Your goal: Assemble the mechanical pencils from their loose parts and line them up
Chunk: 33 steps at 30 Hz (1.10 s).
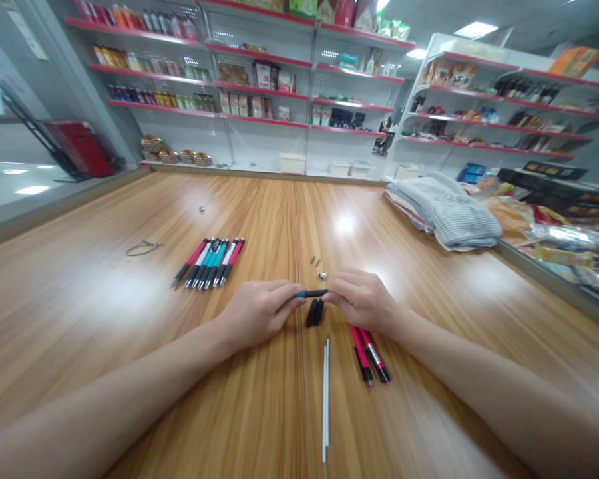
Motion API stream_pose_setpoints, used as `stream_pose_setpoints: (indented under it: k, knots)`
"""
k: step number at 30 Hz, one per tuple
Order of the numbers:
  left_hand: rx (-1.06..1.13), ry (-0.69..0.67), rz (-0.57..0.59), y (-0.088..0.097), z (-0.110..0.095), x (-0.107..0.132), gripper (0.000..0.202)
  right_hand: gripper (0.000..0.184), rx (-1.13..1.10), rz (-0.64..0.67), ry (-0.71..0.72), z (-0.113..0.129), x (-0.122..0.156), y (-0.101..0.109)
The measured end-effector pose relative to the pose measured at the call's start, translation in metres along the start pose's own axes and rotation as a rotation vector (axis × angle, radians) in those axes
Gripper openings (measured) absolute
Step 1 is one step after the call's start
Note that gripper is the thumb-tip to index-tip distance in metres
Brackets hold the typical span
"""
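Wooden table (104,319) before red-edged shelves (259,86), left hand (257,313) and right hand (362,299) with fingers (337,289) clamped on a black-and-teal pen (313,293).

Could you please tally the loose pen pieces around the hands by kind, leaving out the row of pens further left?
Teal-and-black pen body, held: 1
Black pen barrels: 2
Pink-and-black pens: 2
White refills: 2
Small dark pieces: 2
Small silver piece: 1
Total: 10

Pen barrel (314,293) between both hands (257,313) (362,299)
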<state>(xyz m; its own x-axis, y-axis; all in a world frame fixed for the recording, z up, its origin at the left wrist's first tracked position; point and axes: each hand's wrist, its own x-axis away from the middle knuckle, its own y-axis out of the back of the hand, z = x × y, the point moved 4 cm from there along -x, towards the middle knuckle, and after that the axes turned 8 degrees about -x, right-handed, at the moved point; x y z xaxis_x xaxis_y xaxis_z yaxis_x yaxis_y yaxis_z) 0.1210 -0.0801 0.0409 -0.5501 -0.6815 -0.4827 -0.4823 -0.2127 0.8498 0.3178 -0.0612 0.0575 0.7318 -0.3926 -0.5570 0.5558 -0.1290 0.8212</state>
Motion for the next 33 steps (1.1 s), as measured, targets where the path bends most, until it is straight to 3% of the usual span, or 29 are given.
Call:
stream_pose_setpoints:
  k: [2,6,8,12,21,25,28,33]
  knots:
    - [0.087,0.116,-0.024,0.003,0.004,-0.002,0.028,0.022,0.009,-0.071,-0.007,-0.001,0.000,0.005]
    - [0.460,0.519,-0.050,0.001,0.027,0.001,0.053,0.022,0.033,-0.156,-0.024,-0.004,0.003,0.012]
    - [0.626,0.623,-0.068,-0.002,0.036,0.004,0.056,0.023,0.054,-0.169,-0.013,-0.005,0.004,0.013]
    - [0.737,0.606,-0.077,-0.004,0.043,0.004,0.051,0.023,0.038,-0.180,-0.008,-0.006,0.004,0.013]
    - [0.729,0.530,-0.115,0.002,0.035,0.001,0.039,0.024,-0.063,-0.257,-0.112,-0.013,0.007,0.011]
    - [0.857,0.604,-0.054,-0.006,0.037,0.003,0.050,0.019,-0.054,-0.287,-0.104,-0.013,0.009,0.013]
    - [0.912,0.562,0.004,-0.009,0.037,0.003,0.051,0.011,-0.053,-0.297,-0.091,-0.012,0.009,0.015]
    - [0.920,0.546,-0.020,-0.006,0.040,0.003,0.043,0.009,-0.045,-0.264,-0.105,-0.011,0.008,0.015]
